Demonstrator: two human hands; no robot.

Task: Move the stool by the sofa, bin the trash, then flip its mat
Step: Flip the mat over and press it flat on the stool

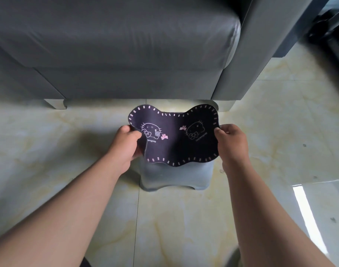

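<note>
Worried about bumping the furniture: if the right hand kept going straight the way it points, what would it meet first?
Probably the sofa base. The right hand, gripping the mat edge above the stool, points forward; only bare floor seems between, though depth is unclear.

Between my left hand (126,145) and my right hand (232,143) hangs the mat (174,135), its left edge pinched in my left fingers and its right edge in my right, sagging in the middle. Directly under the mat and my hands, the stool (176,176) stands on the floor (49,147). Beyond my hands, past the stool, sits the sofa (114,51), with its foot (55,104) ahead and to the left of my left hand.
</note>
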